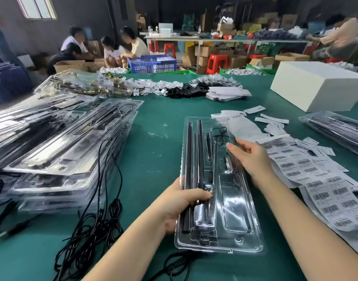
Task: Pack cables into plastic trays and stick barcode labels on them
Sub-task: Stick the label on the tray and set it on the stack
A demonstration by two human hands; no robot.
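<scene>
Both hands hold the clear tray [235, 199]: left hand [180, 207] gripping its edge, right hand [253, 159] resting spread on top.

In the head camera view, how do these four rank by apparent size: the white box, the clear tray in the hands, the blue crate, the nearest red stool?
1. Clear tray, though nearness to the camera enlarges it
2. White box
3. Blue crate, far away
4. Red stool, far away
</scene>
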